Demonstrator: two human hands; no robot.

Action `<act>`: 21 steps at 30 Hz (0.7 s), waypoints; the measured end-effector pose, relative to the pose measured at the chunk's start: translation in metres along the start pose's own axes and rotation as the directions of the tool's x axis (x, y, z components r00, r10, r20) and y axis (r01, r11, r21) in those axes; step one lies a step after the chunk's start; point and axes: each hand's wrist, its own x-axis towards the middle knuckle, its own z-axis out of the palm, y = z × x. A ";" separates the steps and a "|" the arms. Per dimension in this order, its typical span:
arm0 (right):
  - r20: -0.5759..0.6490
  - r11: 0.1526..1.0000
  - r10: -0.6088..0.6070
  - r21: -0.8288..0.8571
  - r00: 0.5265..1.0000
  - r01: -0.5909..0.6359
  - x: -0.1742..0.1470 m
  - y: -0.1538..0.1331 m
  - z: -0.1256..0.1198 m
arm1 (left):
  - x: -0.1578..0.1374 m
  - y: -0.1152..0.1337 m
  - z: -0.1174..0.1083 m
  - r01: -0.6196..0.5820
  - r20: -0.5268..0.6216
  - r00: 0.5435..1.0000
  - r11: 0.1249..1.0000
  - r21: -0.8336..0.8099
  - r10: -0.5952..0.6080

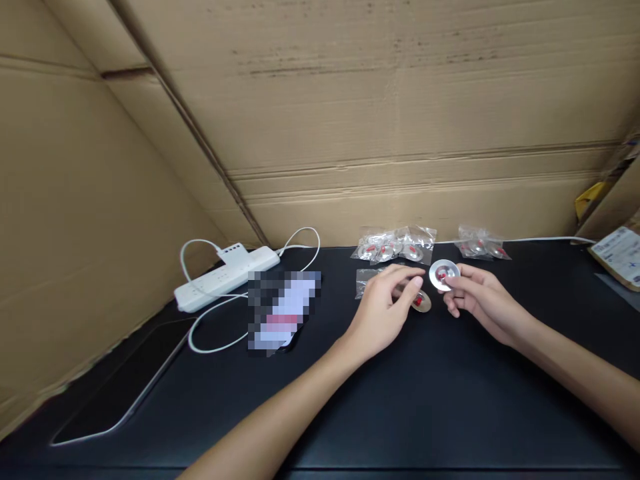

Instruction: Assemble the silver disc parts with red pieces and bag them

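Note:
My right hand [483, 303] pinches a shiny round metal disc [438, 268] by its edge, between thumb and fingers. A small red part shows at the middle of the disc. Just left of it, my left hand [383, 307] is held with thumb and forefinger a little apart, nothing visible between them. Under its thumb is a second metal disc [425, 303] with a red part, partly hidden by the hand. A clear plastic bag [366, 283] sticks out behind my left hand; its contents, if any, are hidden.
Behind lie several bagged discs [387, 248], with another bagged group [483, 245] farther right. A white power strip [227, 277] with cables, a blurred-out phone-like item [295, 307] and a dark flat tablet-like panel [125, 380] are left. Cardboard walls [350, 120] enclose the black table [425, 413].

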 end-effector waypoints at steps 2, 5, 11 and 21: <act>-0.028 0.999 0.033 0.016 0.999 -0.033 0.003 0.001 -0.005 | 0.001 -0.003 -0.004 -0.015 -0.032 0.999 0.971 0.238 0.023; -0.042 0.997 0.075 0.011 0.996 -0.074 0.006 0.002 -0.010 | 0.003 -0.009 -0.007 -0.020 0.007 1.000 0.913 0.409 0.018; 0.013 0.994 0.090 0.068 0.996 -0.090 0.007 0.005 -0.009 | 0.003 -0.017 -0.001 0.093 0.069 0.988 0.884 0.458 -0.140; 0.047 0.994 0.034 0.106 0.998 -0.038 0.007 0.006 -0.010 | 0.002 -0.026 0.002 0.110 0.113 0.986 0.985 0.129 -0.125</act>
